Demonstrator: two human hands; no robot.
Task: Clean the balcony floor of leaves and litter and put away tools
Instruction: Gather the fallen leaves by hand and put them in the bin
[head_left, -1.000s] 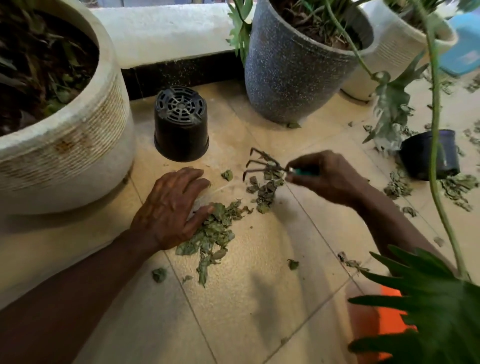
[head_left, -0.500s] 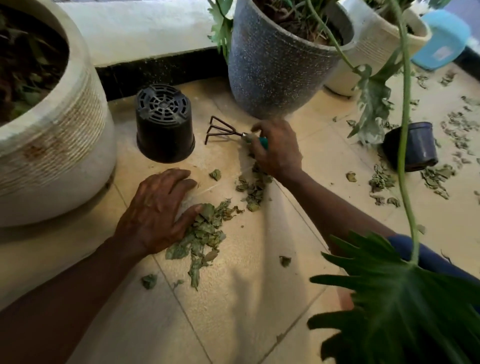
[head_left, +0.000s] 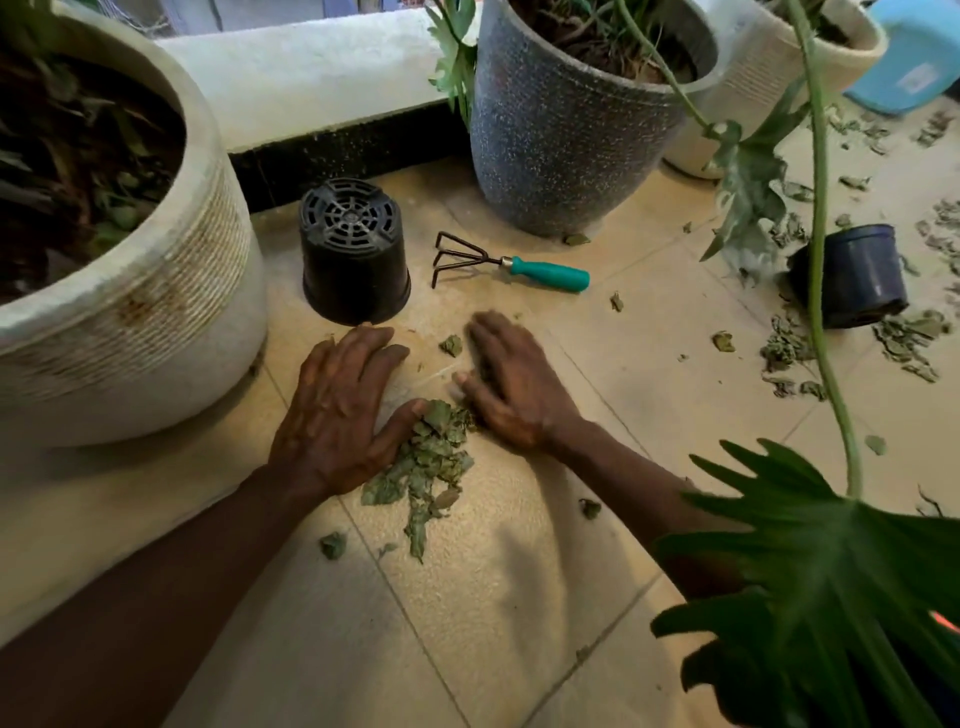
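Both hands lie flat on the tiled floor (head_left: 519, 597), fingers straight and holding nothing. The left hand (head_left: 340, 410) and the slightly blurred right hand (head_left: 511, 387) flank a pile of dry leaves (head_left: 428, 460), seemingly touching it. The hand rake (head_left: 511, 265) lies free beside an upturned black pot (head_left: 353, 254).

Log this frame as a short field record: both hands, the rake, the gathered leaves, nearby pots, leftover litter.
left grip: open, flat on the tiles, thumb against the leaf pile
right grip: open, blurred, at the pile's other side, holding nothing
hand rake: lying on the floor, unheld, right of the upturned black pot, in front of the grey speckled pot
leftover litter: scattered leaves around the small dark pot at far right
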